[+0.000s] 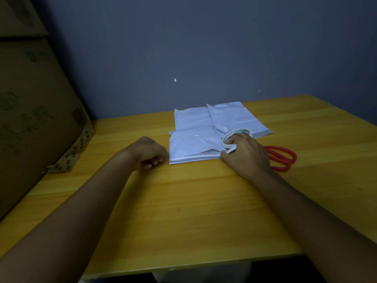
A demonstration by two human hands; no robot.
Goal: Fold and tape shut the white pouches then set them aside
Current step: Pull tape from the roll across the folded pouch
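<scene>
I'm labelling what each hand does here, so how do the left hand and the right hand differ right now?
The right hand grips the tape roll, one finger through its hole; the left hand holds nothing, fingers loosely curled. The right hand lies over the front pouch's right corner, by the scissors; the left hand sits just off its left edge. Both are low over the table.

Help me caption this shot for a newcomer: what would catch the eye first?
The white pouches stand out first, lying overlapped at the far middle of the yellow wooden table. The right hand grips a roll of tape on their near right corner, with red-handled scissors just right of it. The left hand rests loosely curled by the pouches' left edge, and cardboard boxes loom at far left.
</scene>
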